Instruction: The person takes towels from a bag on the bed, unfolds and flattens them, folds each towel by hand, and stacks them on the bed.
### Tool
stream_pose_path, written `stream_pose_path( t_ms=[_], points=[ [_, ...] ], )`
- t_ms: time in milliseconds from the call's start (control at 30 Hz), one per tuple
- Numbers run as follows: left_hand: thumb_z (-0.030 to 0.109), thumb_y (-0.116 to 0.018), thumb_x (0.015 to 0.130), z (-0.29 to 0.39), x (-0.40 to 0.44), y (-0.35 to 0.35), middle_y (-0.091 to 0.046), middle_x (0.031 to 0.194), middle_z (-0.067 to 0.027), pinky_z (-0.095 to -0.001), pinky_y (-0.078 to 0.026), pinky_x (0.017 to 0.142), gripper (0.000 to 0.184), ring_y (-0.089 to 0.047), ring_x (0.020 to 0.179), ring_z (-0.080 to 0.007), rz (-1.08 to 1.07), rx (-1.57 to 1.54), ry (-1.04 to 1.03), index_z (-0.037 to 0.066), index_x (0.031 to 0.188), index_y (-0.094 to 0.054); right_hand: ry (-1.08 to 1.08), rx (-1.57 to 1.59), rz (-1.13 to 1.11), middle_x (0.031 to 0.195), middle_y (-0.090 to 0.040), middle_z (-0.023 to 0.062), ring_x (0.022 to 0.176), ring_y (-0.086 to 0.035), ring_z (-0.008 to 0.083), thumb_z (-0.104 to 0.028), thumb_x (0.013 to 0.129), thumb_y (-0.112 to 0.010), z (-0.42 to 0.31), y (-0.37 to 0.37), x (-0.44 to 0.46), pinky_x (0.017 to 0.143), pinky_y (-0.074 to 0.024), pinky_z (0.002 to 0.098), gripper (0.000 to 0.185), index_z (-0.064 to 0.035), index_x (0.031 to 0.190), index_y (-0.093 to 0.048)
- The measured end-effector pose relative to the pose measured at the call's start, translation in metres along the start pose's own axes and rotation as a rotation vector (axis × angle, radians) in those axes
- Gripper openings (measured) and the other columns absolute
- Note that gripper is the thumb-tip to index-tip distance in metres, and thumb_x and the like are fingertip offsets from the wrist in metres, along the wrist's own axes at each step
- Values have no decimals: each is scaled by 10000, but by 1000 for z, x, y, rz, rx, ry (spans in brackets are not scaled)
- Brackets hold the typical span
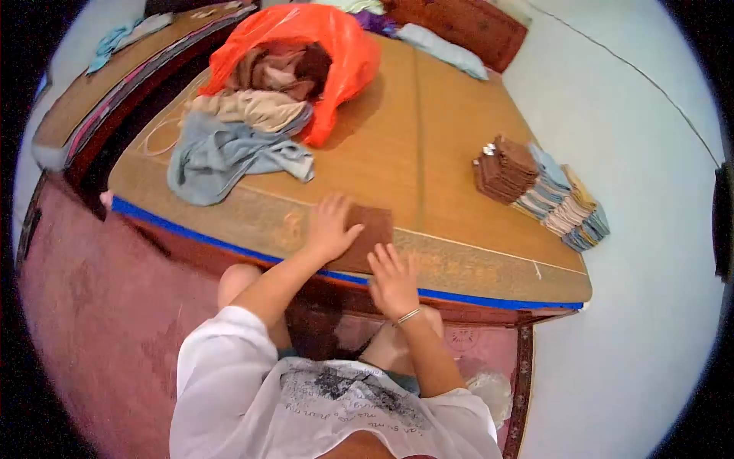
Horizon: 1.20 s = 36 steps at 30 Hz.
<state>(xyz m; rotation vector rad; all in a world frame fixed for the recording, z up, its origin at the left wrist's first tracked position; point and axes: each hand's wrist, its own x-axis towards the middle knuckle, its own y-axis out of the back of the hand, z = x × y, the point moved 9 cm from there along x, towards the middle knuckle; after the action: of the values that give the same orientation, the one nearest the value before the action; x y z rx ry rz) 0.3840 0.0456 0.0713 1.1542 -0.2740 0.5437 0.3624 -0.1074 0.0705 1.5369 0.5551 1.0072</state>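
In the head view, a flat rectangular piece of dark brown cloth (373, 229) lies near the front edge of a broad tan-topped platform (466, 130) trimmed with a blue strip (497, 301). The left hand (330, 229) is open with fingers extended, resting on the cloth's left side without gripping; the right hand (394, 281) is also open, fingers spread at its lower right corner, and whether the fingertips press down cannot be told. Uneven pressure from the palms could skew the cloth or leave a crease, and a pull towards the body could drag it over the nearby edge. Behind the left hand, a loose grey-blue cloth (218, 157) and a rumpled cream cloth (256, 109) lie at the mouth of a glossy orange-red plastic bag (358, 57); the bag could sag and spill more brown fabric if nudged. At the far right, a tall stack of brown folded cloths (505, 170) stands beside a row of blue and cream folded cloths (564, 200); a knock from the right arm could topple it.
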Motion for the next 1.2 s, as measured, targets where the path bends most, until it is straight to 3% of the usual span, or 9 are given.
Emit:
stream_pose_path(
  t_ms=[200,300,467,733,800,900,1033,1133,1200],
  points=[
    [244,-640,772,-22,-6,18,-539,1065,-217,-460,-361,887,554,-483,1006,-390,146,-246,77,-7,1223,-436,113,131,58,1409,-301,167,1323,-243,321,-456,683,-694,-33,20,37,1051,-180,535,793,-68,1308,-399],
    [213,-610,800,-33,-4,25,-565,1035,-213,-431,-407,859,481,-528,967,-371,223,-373,52,-10,1200,-462,15,119,-193,1465,-187,143,1360,-143,303,-561,596,-717,-28,-12,54,1073,-120,526,1051,-102,1408,-233],
    [227,-559,868,-69,16,-1,-621,996,-155,-336,-462,806,366,-598,913,-232,137,-742,235,-31,1124,-526,6,84,-243,1465,-202,124,1358,-161,290,-528,644,-702,-24,-17,49,1077,-131,516,984,-115,1408,-239],
    [237,-527,886,-54,51,-8,-641,883,-131,-298,-467,713,300,-609,799,-183,78,-779,257,-24,1022,-584,216,112,-135,1406,-343,67,1316,-270,256,-469,703,-677,-20,-18,44,1067,-216,455,798,-134,1351,-353],
    [265,-524,882,-59,53,-16,-648,832,-149,-312,-472,701,322,-623,778,-210,80,-808,269,-25,1000,-597,294,48,-103,1405,-343,58,1314,-273,252,-407,696,-701,-26,-18,40,1064,-226,455,779,-136,1345,-365],
    [400,-564,824,-40,55,-19,-648,904,-187,-380,-477,732,441,-625,833,-309,-161,-487,170,1,1001,-621,297,68,-102,1396,-352,61,1313,-271,250,-343,694,-717,-29,-15,35,1063,-231,458,747,-141,1332,-387],
    [507,-623,720,-21,51,-32,-654,922,-161,-407,-477,760,517,-617,876,-326,-486,-186,118,61,980,-656,299,137,-34,1374,-378,66,1295,-300,263,-340,683,-717,-29,-9,35,1059,-236,472,740,-149,1323,-400],
    [493,-625,722,-20,50,-47,-651,924,-171,-405,-478,763,494,-616,886,-323,-606,-129,69,72,978,-661,311,219,57,1368,-384,79,1283,-324,274,-330,661,-731,-27,-7,31,1049,-248,487,746,-132,1308,-415],
    [493,-622,725,-12,50,-37,-646,930,-183,-404,-477,762,490,-612,891,-329,-607,-137,73,72,971,-663,272,195,-47,1387,-348,98,1310,-272,263,-318,711,-706,-26,-10,31,1086,-200,441,751,-106,1342,-357]
  ],
)
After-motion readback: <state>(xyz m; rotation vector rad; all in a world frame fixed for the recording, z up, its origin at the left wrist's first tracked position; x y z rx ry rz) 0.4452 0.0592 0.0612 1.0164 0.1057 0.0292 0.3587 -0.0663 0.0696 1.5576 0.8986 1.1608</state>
